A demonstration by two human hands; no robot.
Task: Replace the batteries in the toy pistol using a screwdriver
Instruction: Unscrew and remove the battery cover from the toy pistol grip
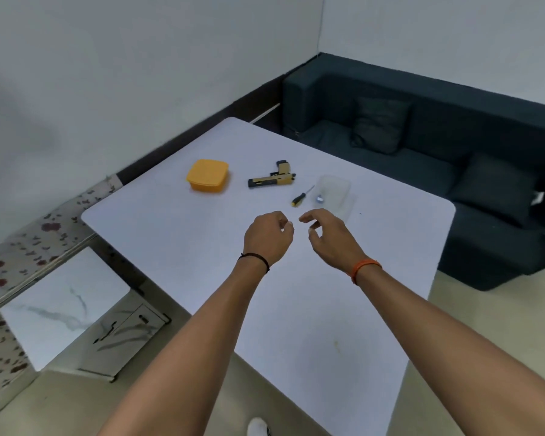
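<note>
Screwdriver (pixel 301 196) between pistol (pixel 272 177), tray (pixel 335 188)

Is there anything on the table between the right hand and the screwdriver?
Nothing visible. The right hand hovers with loosely curled fingers; only bare table separates it from the screwdriver.

Orange box (pixel 207 175), tan-and-black toy pistol (pixel 272 179), yellow-and-black-handled screwdriver (pixel 300 197), white table (pixel 183 234), seemingly clear container (pixel 334 189).
</note>
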